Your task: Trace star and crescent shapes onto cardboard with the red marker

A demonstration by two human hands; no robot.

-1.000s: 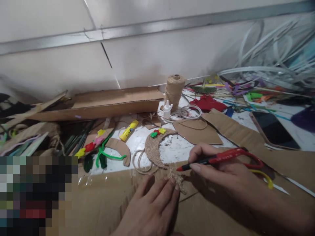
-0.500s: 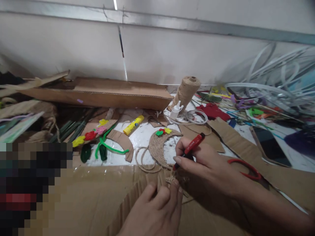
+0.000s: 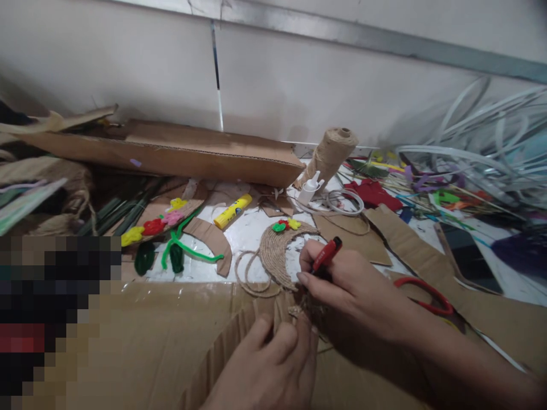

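Observation:
My right hand [image 3: 337, 279] is closed around a red marker [image 3: 327, 255], its lower end hidden by the fingers and pointing down at the cardboard. My left hand [image 3: 273, 353] has its fingers bent and drawn together, pressing a small knotted twine piece [image 3: 294, 311] against the large cardboard sheet [image 3: 171, 336]. Just beyond both hands lies a crescent wrapped in twine [image 3: 273, 256], with green, red and yellow flowers [image 3: 285, 225] at its upper end. A loose loop of twine [image 3: 248, 290] curls at the crescent's left side.
Red-handled scissors [image 3: 427, 293] and a phone [image 3: 470, 256] lie to the right. Beyond stand a twine spool [image 3: 335, 151] and a white glue bottle [image 3: 308, 189]. A yellow glue stick [image 3: 233, 210], a curved cardboard piece [image 3: 213, 242] and green pipe cleaners [image 3: 192, 252] lie left.
The red marker has tipped and shifted a little left and down in my right hand, so its dark tip no longer shows. My left hand stays in place. The view has shifted slightly.

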